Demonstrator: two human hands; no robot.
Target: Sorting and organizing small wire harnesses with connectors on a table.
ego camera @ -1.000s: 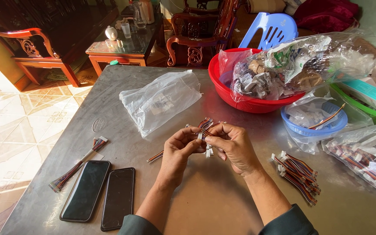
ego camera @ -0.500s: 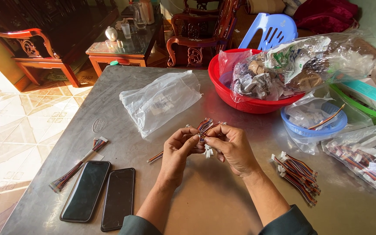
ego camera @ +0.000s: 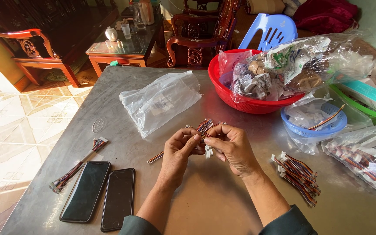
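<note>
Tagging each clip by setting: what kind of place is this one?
Probably a home living room used for piecework: carved wooden chairs and a tea table stand behind a metal table where both hands pinch a wire harness.

Grey metal tabletop (ego camera: 223,204), carrying:
- two dark phones (ego camera: 101,196), side by side, near left edge
- loose wire bundle (ego camera: 75,166), just left of the phones
- clear plastic bag (ego camera: 159,101), centre back
- red basin (ego camera: 240,101) filled with bags
- blue basket (ego camera: 332,127), beside the basin
- pile of wire harnesses (ego camera: 297,176), right
- packet of harnesses (ego camera: 366,159), far right
</note>
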